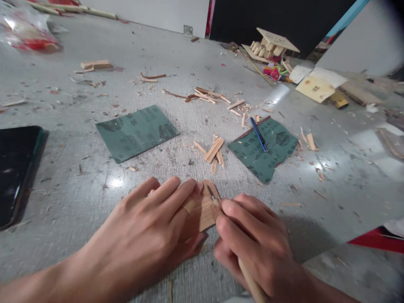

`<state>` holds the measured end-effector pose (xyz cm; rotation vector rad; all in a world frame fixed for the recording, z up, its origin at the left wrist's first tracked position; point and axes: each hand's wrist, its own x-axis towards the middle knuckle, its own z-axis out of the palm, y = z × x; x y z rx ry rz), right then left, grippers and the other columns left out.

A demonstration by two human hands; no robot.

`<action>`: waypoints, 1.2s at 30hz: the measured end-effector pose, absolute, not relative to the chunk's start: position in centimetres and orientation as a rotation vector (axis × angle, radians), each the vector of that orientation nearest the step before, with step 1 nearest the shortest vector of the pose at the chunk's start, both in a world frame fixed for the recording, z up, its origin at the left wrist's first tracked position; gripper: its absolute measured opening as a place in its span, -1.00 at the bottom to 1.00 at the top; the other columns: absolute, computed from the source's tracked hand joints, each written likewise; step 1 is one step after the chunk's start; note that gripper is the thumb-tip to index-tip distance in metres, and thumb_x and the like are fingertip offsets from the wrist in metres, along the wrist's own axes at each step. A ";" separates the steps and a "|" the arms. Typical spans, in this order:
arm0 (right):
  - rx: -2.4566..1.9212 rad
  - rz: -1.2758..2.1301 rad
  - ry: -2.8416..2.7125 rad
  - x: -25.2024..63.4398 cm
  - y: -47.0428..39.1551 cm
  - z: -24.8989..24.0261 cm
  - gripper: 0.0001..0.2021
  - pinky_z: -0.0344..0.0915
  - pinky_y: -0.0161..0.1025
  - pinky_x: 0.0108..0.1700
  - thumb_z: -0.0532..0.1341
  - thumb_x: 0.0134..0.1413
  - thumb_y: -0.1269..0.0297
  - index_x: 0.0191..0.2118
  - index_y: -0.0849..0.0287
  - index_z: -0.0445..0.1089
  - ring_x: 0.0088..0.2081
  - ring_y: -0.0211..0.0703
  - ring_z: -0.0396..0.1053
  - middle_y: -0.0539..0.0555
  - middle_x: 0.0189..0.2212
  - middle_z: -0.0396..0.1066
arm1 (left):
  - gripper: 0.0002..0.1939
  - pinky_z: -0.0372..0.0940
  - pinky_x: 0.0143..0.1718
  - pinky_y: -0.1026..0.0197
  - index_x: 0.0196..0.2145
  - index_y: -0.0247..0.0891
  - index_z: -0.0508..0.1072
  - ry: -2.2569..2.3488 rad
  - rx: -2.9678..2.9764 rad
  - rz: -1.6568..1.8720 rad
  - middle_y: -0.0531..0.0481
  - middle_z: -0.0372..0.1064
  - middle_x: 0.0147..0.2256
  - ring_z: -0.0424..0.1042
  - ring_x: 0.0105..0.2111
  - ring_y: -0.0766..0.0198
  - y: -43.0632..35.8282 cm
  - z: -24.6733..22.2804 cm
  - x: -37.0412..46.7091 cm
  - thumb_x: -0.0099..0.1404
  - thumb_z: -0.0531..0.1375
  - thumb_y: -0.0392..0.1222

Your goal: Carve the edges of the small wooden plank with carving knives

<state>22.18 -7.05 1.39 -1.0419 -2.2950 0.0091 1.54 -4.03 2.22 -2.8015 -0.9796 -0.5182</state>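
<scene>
At the bottom middle lies a thin, light-brown piece of wood (pixel 205 212) with a rounded top. My left hand (pixel 148 223) holds it from the left, fingers over its face and thumb at its lower edge; part of the wood is hidden under them. A tan band wraps one finger. My right hand (pixel 255 240) is closed round the pale wooden handle of a carving knife (pixel 251 280). The short, pointed metal blade is at the wood's upper right part. Beyond my hands, several cut wood strips (pixel 214 150) lie crossed on the grey table (pixel 78 176).
Two green-backed sandpaper sheets (pixel 137 132) lie ahead, the right one under a blue pen (pixel 259 134). A dark phone or tablet (pixel 17 172) is at the left. Wood shavings (pixel 208 96) are scattered about. A small wooden model house (pixel 268 46) stands at the back right.
</scene>
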 end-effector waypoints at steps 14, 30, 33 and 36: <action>-1.067 0.235 -2.184 22.8 -6.7 2.0 -0.74 0.41 -0.18 -0.29 0.06 -0.02 0.65 -0.27 0.32 0.44 -0.34 -0.16 0.38 0.16 -0.33 0.47 | -0.74 0.21 -0.29 -0.02 -0.13 -0.35 0.51 -0.934 -2.838 -0.585 -0.10 0.51 -0.09 0.41 -0.23 0.06 -3.9 2.0 1.3 0.41 0.17 -0.10; -1.048 0.261 -2.222 22.6 -5.3 2.2 -0.74 0.43 -0.18 -0.21 0.11 0.09 0.62 -0.13 0.34 0.42 -0.26 -0.15 0.43 0.15 -0.27 0.49 | -0.65 0.24 -0.26 -0.02 -0.06 -0.37 0.52 -0.954 -2.857 -0.635 -0.08 0.51 -0.04 0.42 -0.19 0.07 -3.7 1.7 1.3 0.39 0.19 -0.02; -1.048 0.248 -2.220 22.5 -5.3 2.3 -0.75 0.42 -0.18 -0.23 0.11 0.08 0.63 -0.15 0.33 0.43 -0.28 -0.16 0.42 0.14 -0.29 0.49 | -0.66 0.24 -0.28 -0.02 -0.07 -0.37 0.52 -0.958 -2.854 -0.632 -0.09 0.51 -0.04 0.42 -0.19 0.07 -3.6 1.6 1.2 0.40 0.19 -0.03; -1.052 0.242 -2.233 22.3 -5.2 2.4 -0.78 0.42 -0.16 -0.24 0.12 0.06 0.63 -0.21 0.32 0.43 -0.30 -0.15 0.41 0.13 -0.31 0.48 | -0.67 0.23 -0.29 -0.01 -0.07 -0.33 0.54 -0.961 -2.862 -0.624 -0.06 0.51 -0.05 0.41 -0.21 0.09 -3.6 1.5 1.2 0.39 0.20 -0.02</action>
